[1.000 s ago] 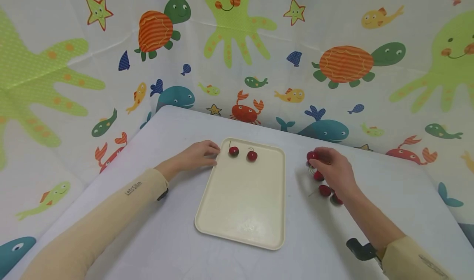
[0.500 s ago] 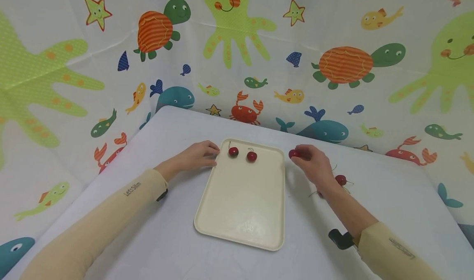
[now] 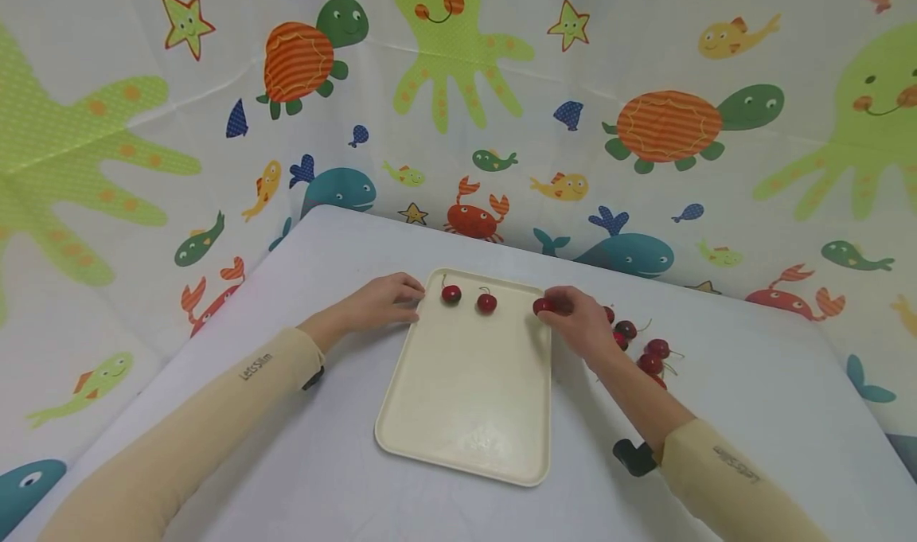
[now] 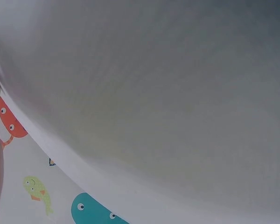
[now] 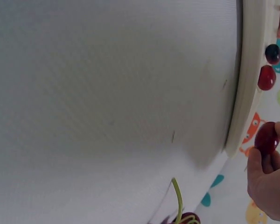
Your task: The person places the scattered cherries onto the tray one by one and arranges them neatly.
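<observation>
My right hand [image 3: 582,320] pinches a red cherry [image 3: 542,306] between thumb and fingers, at the far right corner of the cream tray [image 3: 466,399]. In the right wrist view that held cherry [image 5: 267,137] appears above the table, apart from the tray's rim. Two more cherries lie near the tray's far edge, a left cherry [image 3: 451,294] and a right cherry [image 3: 486,302], both with stems. My left hand [image 3: 380,302] rests its fingertips against the tray's left rim. The left wrist view shows mostly white tabletop and a sliver of the hand.
Several loose cherries [image 3: 650,364] lie on the white table [image 3: 301,462] right of the tray, partly covered by my right forearm. Behind the table hangs a curtain [image 3: 458,152] printed with sea animals.
My right hand has carried the cherry left from the loose group to the tray's far right corner, uncovering more loose cherries. My left hand and the tray have stayed put.
</observation>
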`<state>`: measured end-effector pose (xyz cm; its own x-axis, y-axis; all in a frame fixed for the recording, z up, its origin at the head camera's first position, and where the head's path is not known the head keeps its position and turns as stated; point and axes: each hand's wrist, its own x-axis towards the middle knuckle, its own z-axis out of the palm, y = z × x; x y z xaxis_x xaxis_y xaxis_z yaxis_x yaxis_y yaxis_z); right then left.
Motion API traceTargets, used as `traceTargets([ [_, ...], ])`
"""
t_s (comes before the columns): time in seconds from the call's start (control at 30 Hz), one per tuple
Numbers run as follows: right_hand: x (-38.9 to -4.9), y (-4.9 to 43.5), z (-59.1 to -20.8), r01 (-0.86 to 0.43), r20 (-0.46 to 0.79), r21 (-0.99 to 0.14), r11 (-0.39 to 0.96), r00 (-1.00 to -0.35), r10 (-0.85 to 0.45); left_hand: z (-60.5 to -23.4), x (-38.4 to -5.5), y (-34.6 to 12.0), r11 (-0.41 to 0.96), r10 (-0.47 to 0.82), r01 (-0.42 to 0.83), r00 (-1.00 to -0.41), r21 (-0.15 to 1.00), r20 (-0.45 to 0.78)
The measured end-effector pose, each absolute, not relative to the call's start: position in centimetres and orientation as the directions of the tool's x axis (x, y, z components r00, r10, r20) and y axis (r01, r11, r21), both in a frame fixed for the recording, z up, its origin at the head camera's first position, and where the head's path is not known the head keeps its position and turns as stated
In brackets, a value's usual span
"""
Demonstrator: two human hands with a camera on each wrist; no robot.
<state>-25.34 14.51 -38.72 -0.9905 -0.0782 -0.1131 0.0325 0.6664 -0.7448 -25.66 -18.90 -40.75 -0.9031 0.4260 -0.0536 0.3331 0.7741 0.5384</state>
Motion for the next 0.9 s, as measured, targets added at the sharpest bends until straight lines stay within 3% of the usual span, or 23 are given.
traceTargets([
  [0.9,-25.9,12.0,-40.1,-0.016,-0.130,-0.656,0.755,-0.982,-0.134,-41.1,-25.9,-18.9,0.772,0.416,0.317,-0.907,0.550,-0.061],
])
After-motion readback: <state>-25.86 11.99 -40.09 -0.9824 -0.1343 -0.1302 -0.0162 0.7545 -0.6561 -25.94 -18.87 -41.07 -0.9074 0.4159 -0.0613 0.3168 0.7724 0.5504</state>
